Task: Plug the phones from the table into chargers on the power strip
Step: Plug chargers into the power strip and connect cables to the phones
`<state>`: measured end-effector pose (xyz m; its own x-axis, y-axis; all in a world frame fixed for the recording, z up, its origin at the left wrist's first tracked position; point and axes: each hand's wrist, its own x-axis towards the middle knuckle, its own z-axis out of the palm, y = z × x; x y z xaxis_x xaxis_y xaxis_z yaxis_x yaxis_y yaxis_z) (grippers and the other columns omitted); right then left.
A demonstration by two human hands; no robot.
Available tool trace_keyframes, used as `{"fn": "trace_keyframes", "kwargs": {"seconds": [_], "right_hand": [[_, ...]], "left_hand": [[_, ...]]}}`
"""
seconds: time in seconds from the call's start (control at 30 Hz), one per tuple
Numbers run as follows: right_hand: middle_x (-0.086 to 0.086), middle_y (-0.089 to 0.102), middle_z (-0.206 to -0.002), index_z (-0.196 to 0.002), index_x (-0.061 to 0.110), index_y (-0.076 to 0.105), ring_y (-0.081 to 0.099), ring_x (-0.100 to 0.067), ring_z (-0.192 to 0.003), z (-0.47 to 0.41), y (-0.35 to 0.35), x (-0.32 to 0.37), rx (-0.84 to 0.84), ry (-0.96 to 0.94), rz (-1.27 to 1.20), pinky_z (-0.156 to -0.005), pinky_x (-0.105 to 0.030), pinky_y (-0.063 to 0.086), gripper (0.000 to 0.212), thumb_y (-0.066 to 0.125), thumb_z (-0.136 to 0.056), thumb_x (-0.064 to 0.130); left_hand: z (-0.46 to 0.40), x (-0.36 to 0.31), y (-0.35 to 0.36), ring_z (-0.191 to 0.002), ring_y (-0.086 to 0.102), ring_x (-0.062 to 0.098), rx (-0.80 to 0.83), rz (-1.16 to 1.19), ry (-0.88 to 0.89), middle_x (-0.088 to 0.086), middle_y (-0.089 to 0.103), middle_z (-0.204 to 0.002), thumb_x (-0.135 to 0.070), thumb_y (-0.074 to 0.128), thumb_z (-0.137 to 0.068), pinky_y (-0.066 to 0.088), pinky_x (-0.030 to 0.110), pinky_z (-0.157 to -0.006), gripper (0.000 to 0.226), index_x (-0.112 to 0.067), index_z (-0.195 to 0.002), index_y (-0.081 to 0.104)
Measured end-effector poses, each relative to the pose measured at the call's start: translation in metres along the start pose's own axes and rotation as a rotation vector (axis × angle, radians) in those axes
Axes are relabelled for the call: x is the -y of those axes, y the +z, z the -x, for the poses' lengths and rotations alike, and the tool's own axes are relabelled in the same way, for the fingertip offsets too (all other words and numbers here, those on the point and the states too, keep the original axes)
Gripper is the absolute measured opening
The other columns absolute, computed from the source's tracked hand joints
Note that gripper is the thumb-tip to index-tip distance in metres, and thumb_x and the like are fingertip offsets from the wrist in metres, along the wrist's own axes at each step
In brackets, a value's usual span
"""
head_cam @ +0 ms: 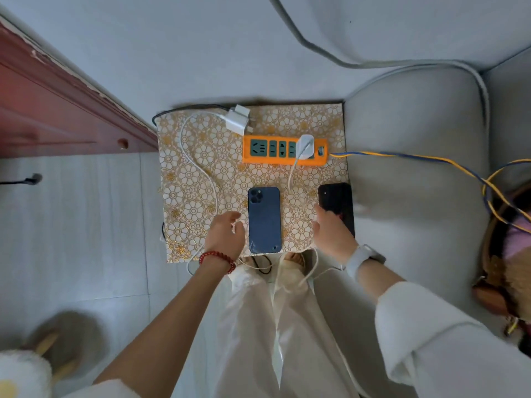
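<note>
Two phones are lying face down on the table [201, 156]: the right hand [330, 231] is closing on the black phone [339, 205], the left hand [225, 235] is hovering loosely open beside the blue phone [264, 219], and next probably comes finding a cable end for the power strip [284, 150].

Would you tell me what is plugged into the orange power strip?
One white charger sits in the power strip near its right end, its white cable trailing toward the phones. The sockets beneath it are covered; the other sockets are empty.
</note>
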<state>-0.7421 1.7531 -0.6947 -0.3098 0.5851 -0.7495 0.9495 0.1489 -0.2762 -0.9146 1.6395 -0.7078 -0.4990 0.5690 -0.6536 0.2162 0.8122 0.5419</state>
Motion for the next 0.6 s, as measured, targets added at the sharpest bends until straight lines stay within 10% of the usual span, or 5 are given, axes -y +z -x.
{"fn": "trace_keyframes", "kwargs": {"seconds": [0.2, 0.4, 0.6], "right_hand": [[-0.018, 0.054, -0.119, -0.122, 0.002, 0.047, 0.052, -0.031, -0.112, 0.001, -0.009, 0.036, -0.524, -0.189, -0.219, -0.092, -0.041, 0.048, 0.033, 0.041, -0.09, 0.001], [-0.019, 0.061, -0.101, -0.106, 0.0, 0.057, 0.057, -0.035, -0.096, -0.02, -0.041, 0.08, -0.689, -0.495, -0.042, -0.08, -0.044, 0.05, 0.028, 0.043, -0.082, -0.004], [-0.015, 0.063, -0.1, -0.103, 0.002, 0.059, 0.058, -0.035, -0.095, -0.044, -0.049, 0.096, -0.673, -0.528, 0.133, -0.078, -0.044, 0.048, 0.029, 0.049, -0.076, -0.004]], "left_hand": [[-0.046, -0.011, -0.035, -0.125, 0.033, 0.033, -0.238, -0.14, 0.021, 0.018, 0.037, -0.134, -0.011, 0.046, -0.086, 0.033, 0.043, -0.102, 0.038, -0.007, -0.124, 0.044], [-0.119, -0.038, -0.065, -0.14, 0.005, 0.033, -0.244, -0.305, 0.072, 0.01, 0.007, -0.153, -0.011, 0.046, -0.086, 0.026, 0.054, -0.108, 0.066, -0.018, -0.142, 0.011], [-0.164, -0.032, -0.074, -0.112, 0.049, 0.034, -0.317, 0.025, -0.087, 0.022, 0.05, -0.127, -0.019, 0.043, -0.092, 0.044, 0.039, -0.083, 0.04, -0.006, -0.129, 0.037]]}}
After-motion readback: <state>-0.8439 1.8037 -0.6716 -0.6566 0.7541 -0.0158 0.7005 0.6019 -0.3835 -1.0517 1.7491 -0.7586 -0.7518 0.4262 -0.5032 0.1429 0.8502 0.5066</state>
